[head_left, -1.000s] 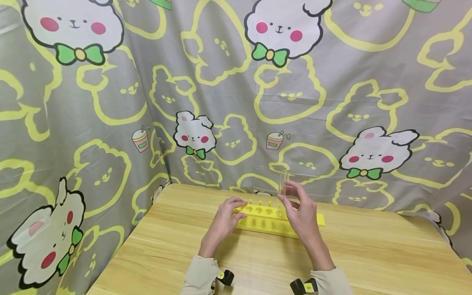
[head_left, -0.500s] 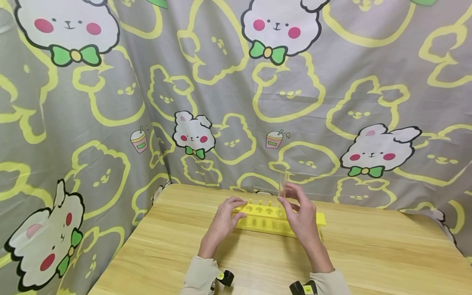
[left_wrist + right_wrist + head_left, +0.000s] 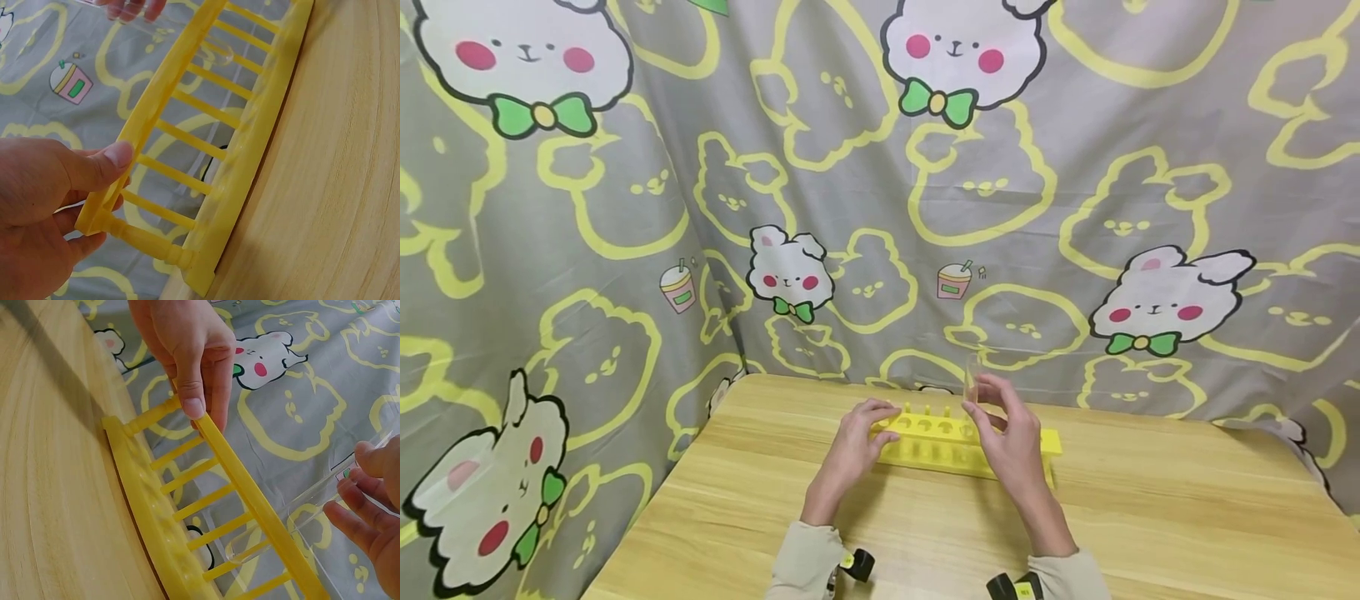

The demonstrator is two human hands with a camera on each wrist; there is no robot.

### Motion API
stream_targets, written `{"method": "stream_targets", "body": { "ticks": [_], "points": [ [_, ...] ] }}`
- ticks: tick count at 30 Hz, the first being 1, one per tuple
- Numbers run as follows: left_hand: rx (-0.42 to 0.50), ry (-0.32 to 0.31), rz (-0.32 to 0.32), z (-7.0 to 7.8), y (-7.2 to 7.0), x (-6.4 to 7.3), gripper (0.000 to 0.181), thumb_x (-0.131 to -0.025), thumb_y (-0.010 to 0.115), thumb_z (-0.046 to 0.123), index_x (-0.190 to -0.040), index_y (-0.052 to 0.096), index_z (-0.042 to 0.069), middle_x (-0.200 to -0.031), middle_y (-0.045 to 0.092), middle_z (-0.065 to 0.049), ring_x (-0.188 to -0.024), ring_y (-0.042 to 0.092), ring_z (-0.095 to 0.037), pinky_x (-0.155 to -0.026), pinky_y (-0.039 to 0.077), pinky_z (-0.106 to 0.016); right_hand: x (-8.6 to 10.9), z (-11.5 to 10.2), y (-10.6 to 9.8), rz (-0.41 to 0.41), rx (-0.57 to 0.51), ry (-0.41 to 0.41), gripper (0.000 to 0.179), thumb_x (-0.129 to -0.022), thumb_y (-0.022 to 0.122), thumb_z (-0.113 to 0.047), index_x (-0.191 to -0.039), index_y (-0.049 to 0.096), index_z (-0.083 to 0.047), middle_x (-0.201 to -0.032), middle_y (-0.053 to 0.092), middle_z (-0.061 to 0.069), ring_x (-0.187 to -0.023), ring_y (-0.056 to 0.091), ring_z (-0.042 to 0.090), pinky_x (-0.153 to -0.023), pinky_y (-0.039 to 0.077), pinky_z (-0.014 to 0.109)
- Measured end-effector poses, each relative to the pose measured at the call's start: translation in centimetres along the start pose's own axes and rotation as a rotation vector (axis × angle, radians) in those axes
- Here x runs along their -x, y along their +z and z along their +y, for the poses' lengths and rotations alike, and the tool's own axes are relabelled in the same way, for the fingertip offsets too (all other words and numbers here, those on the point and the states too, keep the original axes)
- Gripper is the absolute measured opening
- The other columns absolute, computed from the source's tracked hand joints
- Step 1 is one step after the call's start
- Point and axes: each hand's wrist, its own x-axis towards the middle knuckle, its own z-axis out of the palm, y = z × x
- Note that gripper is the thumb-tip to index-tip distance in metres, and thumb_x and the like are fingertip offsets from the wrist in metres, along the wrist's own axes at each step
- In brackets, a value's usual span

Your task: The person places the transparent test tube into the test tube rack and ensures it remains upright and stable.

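Note:
A yellow test tube rack stands upright on the wooden table. My left hand grips its left end, with the thumb on the front edge of the upper plate and the fingers behind. A clear glass test tube stands in a hole toward the right of the rack. Between thumb and fingers, my right hand holds this tube above the upper plate. Seen from the right wrist, the tube's rounded bottom is below that plate, between the rack's two levels.
Beneath the rack lies a wood-grain table. Several pegs rise along the rack's back edge. A grey patterned curtain hangs close behind the table and along its left side.
The test tube and right hand have sunk slightly toward the rack. The left hand keeps its grip on the rack's end. The head view has shifted a little.

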Motion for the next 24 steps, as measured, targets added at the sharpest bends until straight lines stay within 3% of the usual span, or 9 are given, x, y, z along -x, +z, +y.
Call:
{"method": "stream_targets", "body": {
  "ticks": [5,24],
  "points": [
    [-0.003,0.005,0.004,0.02,0.16,0.03,0.038,-0.089,0.078,0.004,-0.126,0.071,-0.001,-0.124,0.066,-0.014,-0.119,0.062,-0.034,-0.100,0.054,-0.047,0.08,-0.90,-0.22,-0.001,-0.007,0.015,0.037,-0.085,0.074,0.016,-0.120,0.064,0.008,-0.098,0.071,0.024,-0.094,0.071,0.042,-0.072,0.058,0.015],
    [0.014,0.002,0.016,0.21,-0.03,0.04,0.038,-0.089,0.078,0.005,-0.125,0.071,-0.002,-0.125,0.066,-0.014,-0.120,0.061,-0.035,-0.101,0.053,-0.048,0.28,0.00,0.01,-0.019,0.001,0.025,0.037,-0.086,0.075,0.014,-0.120,0.063,0.007,-0.101,0.071,0.024,-0.095,0.071,0.041,-0.071,0.060,0.020]
  ]
}}
